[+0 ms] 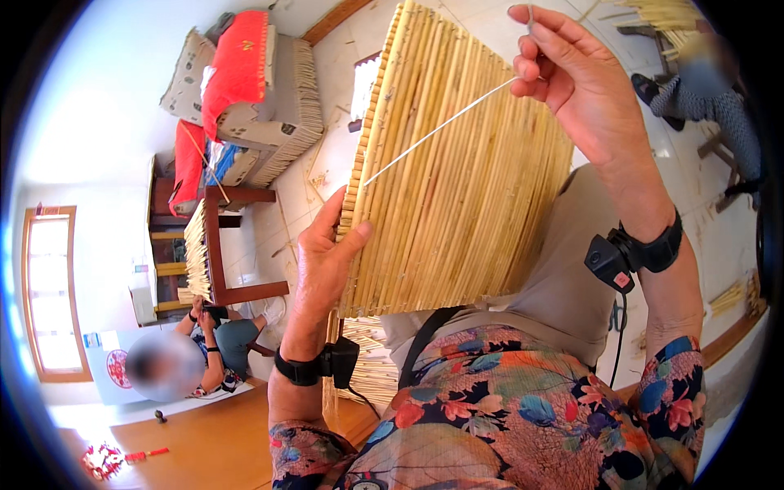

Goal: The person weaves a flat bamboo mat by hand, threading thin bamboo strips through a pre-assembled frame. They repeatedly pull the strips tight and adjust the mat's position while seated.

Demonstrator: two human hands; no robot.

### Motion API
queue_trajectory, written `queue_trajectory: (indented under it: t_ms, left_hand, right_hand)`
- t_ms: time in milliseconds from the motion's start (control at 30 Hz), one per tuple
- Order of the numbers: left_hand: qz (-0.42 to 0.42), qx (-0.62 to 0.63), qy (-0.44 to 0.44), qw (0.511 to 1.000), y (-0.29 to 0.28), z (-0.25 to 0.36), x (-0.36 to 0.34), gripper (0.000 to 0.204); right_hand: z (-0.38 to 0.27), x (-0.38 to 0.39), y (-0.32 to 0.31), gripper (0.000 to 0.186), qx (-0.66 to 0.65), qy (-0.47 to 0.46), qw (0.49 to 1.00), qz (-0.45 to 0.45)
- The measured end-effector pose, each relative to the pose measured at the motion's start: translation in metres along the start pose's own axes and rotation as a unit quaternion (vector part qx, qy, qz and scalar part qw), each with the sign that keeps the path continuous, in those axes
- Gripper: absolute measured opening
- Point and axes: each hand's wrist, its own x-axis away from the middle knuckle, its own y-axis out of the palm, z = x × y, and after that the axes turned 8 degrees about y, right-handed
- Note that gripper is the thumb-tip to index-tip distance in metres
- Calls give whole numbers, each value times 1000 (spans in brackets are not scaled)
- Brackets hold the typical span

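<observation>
A mat of pale yellow stalks [465, 180], laid side by side in a tight row, stands tilted over my lap. My left hand [327, 253] grips its left edge, thumb on the near face and fingers behind. From that edge a white thread [441, 131] runs taut, up and right, to my right hand [584, 90]. Raised above the mat's upper right side, this hand pinches the thread between bent fingers. A thin greyish piece shows at its fingertips, too small to name. Small stitches line the mat's left border.
A sofa [286, 114] with red covers stands upper left. Below it, more stalks lie on a dark wooden frame [214, 261], near a seated person [216, 351]. Another person [719, 106] sits at upper right. Loose stalks [367, 351] lie under the mat.
</observation>
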Motion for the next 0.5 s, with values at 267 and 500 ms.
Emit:
queue_trajectory:
  t_ms: [267,500]
  left_hand:
    - [5,-14,-1,1000,-5,14,10,56]
    - [17,12,3,1000,-7,12,19,57]
  right_hand:
    - [-9,-13,18,26,83,-94,992,-7]
    - [16,30,53,16,434,-31,896,-90]
